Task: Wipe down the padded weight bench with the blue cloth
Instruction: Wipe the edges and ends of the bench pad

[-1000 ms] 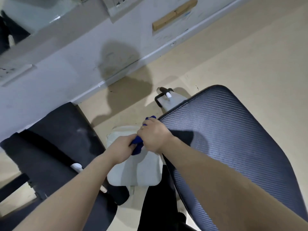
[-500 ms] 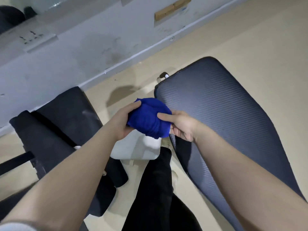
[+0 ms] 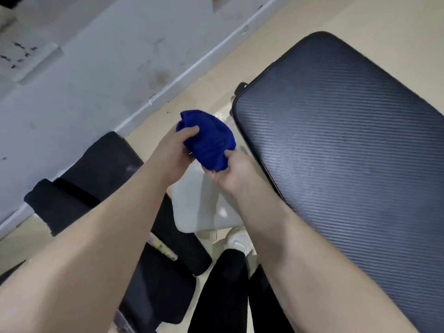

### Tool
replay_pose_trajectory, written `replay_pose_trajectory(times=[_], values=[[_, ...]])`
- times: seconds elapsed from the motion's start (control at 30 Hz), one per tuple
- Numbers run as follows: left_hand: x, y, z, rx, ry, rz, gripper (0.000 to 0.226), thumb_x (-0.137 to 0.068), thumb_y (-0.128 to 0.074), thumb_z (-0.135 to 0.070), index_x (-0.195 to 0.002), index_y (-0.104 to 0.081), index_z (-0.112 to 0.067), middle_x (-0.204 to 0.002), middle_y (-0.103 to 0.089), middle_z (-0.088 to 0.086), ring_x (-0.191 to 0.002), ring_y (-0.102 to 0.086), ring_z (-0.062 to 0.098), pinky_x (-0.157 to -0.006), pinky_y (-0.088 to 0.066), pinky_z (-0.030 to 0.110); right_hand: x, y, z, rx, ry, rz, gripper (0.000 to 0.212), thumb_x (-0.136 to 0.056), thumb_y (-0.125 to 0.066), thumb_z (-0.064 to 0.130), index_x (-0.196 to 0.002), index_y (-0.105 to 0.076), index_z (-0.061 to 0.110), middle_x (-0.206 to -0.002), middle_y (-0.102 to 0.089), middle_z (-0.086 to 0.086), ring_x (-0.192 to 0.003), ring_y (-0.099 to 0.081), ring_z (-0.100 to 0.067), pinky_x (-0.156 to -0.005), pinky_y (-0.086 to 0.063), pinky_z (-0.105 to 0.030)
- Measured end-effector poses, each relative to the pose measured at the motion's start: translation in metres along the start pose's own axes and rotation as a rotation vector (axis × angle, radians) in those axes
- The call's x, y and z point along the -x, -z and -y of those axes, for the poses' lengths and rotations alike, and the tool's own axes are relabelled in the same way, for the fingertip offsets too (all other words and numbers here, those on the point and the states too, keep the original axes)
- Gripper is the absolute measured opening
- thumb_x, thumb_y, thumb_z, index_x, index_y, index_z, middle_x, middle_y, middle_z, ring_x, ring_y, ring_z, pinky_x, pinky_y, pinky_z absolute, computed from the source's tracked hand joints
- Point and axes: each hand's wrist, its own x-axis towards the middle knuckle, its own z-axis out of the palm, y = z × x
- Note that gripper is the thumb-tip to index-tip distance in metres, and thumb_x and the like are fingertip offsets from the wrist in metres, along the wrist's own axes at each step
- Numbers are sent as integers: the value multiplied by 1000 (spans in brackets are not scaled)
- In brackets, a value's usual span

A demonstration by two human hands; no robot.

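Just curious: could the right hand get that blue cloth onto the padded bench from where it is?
Probably yes. The right hand holds the blue cloth beside the bench pad, with nothing between them.

A small gym or home workout room is indicated by the padded weight bench (image 3: 348, 150), a broad dark pad with a ribbed, carbon-weave cover that is seen filling the right side of the view. To the left of the bench, a second piece of black padded equipment (image 3: 101, 179) is seen close to the wall, and a white base plate (image 3: 204, 207) lies on the floor between the two. Beyond the bench, a bare beige floor (image 3: 360, 18) is met by a scuffed grey wall (image 3: 96, 80) with a pale skirting strip (image 3: 192, 66), and no household furniture is shown.
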Motion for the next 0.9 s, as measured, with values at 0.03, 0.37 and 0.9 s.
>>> replay_pose_trajectory(times=[0.03, 0.37, 0.9], values=[[-13, -2, 0, -39, -20, -24, 44, -92, -49, -8, -135, -45, -12, -131, -59, 8, -114, -59, 24, -90, -52, 32, -10, -3, -1, -71, 24, 34, 29, -98, -31, 5, -116, -54, 9, -129, -57, -16, -119, -54, -32, -87, -48, -38], [-45, -72, 8, -467, -162, -60, 34, -88, -30, 8, -84, -55, -14, -73, -58, -2, -62, -58, 7, -53, -46, 13, -29, 28, 9, -394, 147, 159, 32, -99, -36, 5, -126, -51, 4, -103, -65, -11, -91, -62, -21, -77, -53, -31], [-43, -83, -8, -357, 59, -202, 41, -95, -34, 6, -59, -34, -13, -57, -40, 4, -51, -38, 14, -51, -30, 21, -11, 13, 14, -535, 157, 32, 20, -95, -46, 4, -81, -59, 7, -67, -67, -2, -54, -60, -8, -41, -47, -14]])
